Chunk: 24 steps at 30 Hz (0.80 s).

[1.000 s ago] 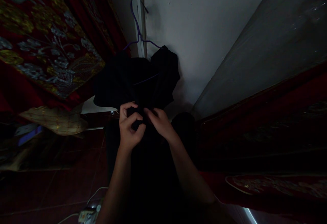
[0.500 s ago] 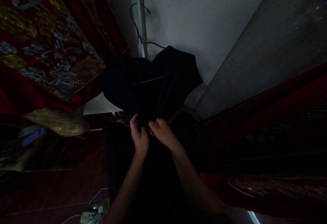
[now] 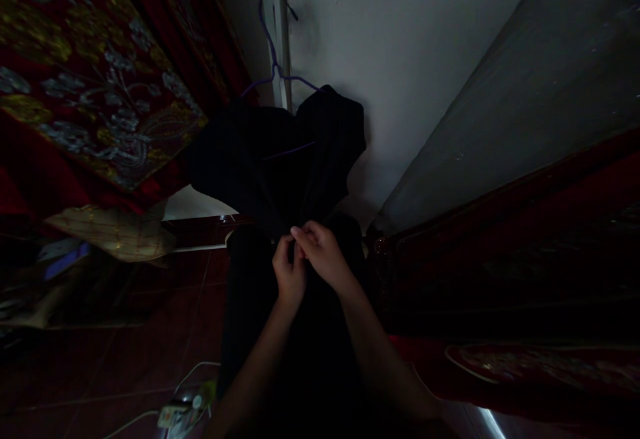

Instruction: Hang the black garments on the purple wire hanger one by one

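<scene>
A dark shirt (image 3: 230, 152) with an open front hangs on a purple hanger (image 3: 275, 69). At the lower end of the neck opening, my left hand (image 3: 290, 272) pinches one front edge of the cloth. My right hand (image 3: 323, 252) grips the other edge right beside it, thumb pointing up the opening. The two hands touch or nearly touch. Whether a button lies between the fingers is too dark to tell. Below the hands, the shirt merges with the dark clothing on my legs.
Red cloth with gold and silver embroidery (image 3: 120, 92) hangs at left, over a checked beige cloth (image 3: 115, 229). A white wall (image 3: 400, 39) stands behind the hanger. More red fabric (image 3: 540, 365) is at right. A power strip with cords (image 3: 173, 415) lies on the red tiled floor (image 3: 150, 352).
My left hand has moved right, up against my right hand, and its fingers have closed in. The shirt's right shoulder side has drawn inward, and the front edges are closer together.
</scene>
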Tool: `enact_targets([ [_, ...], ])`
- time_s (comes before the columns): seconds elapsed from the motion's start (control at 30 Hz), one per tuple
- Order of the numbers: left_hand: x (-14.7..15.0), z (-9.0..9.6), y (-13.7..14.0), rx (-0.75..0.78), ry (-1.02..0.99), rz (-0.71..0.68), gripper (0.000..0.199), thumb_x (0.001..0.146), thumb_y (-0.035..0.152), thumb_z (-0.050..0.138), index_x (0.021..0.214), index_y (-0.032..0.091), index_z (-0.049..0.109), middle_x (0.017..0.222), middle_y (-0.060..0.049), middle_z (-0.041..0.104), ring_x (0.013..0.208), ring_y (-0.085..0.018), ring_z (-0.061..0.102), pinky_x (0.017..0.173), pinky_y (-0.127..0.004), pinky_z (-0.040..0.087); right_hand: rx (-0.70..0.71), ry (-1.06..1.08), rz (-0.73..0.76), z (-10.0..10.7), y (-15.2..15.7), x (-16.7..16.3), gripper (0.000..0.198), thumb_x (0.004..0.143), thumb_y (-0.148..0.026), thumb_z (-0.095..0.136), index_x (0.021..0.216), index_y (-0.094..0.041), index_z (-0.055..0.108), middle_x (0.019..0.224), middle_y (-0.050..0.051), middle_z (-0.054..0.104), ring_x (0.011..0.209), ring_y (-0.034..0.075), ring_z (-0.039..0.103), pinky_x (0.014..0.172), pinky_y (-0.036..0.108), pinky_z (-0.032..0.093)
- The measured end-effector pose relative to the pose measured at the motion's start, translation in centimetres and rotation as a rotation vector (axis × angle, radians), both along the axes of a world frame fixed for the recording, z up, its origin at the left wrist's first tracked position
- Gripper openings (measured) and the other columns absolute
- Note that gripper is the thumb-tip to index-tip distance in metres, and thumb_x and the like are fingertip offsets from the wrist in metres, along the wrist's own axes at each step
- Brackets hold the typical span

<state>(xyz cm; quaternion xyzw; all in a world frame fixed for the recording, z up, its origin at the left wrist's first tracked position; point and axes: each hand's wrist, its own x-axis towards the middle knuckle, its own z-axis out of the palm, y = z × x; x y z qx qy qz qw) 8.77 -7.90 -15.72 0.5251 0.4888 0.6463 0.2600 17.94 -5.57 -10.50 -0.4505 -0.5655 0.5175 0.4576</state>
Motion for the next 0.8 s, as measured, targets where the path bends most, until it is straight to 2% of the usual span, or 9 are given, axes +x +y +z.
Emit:
enact_targets([
  [0.1,-0.4,0.4,-0.1,0.025,0.101,-0.014,0.02,0.098,0.028,0.055,0.086,0.019,0.067,0.08,-0.004,0.064,0.075,-0.018,0.063,0.07,-0.028,0.05,-0.008,-0.003,0.023,0.1,0.0,0.7,0.024,0.088,-0.044,0.064,0.083,-0.022,0.054,0.064,-0.003,0.058,0.058,0.014,0.057,0.057,0.027,0.043],
  [0.27,-1.0,0.7,-0.1,0.105,0.192,-0.065,0.018,0.097,0.02,0.056,0.091,0.017,0.073,0.083,-0.005,0.067,0.077,-0.016,0.064,0.071,-0.026,0.051,0.012,-0.075,-0.005,0.1,0.1,1.9,0.021,0.086,-0.038,0.064,0.094,-0.021,0.055,0.064,-0.004,0.059,0.058,0.014,0.058,0.057,0.025,0.043],
  [0.4,-1.4,0.7,0.0,0.142,0.211,-0.059,0.016,0.095,0.016,0.058,0.094,0.016,0.074,0.086,-0.005,0.068,0.079,-0.015,0.064,0.072,-0.025,0.051,0.029,-0.077,-0.003,0.2,0.1,2.0,0.014,0.087,-0.033,0.06,0.09,-0.019,0.059,0.059,-0.004,0.058,0.055,0.012,0.057,0.055,0.024,0.042],
  [0.63,-1.4,1.3,-0.3,0.141,0.22,-0.074,0.02,0.097,0.016,0.056,0.09,0.016,0.075,0.081,-0.004,0.064,0.074,-0.014,0.062,0.068,-0.024,0.05,-0.003,0.023,0.036,0.0,-0.2,1.6,0.021,0.087,-0.039,0.063,0.091,-0.021,0.053,0.06,-0.005,0.058,0.054,0.012,0.057,0.053,0.024,0.042],
  [0.8,-1.5,1.1,-0.3,0.134,0.222,-0.084,0.021,0.097,0.015,0.055,0.097,0.017,0.077,0.084,-0.004,0.066,0.077,-0.014,0.063,0.071,-0.024,0.051,0.012,0.013,0.074,0.0,-0.2,1.8,0.025,0.089,-0.044,0.062,0.085,-0.021,0.054,0.057,-0.006,0.053,0.052,0.011,0.052,0.051,0.023,0.039],
])
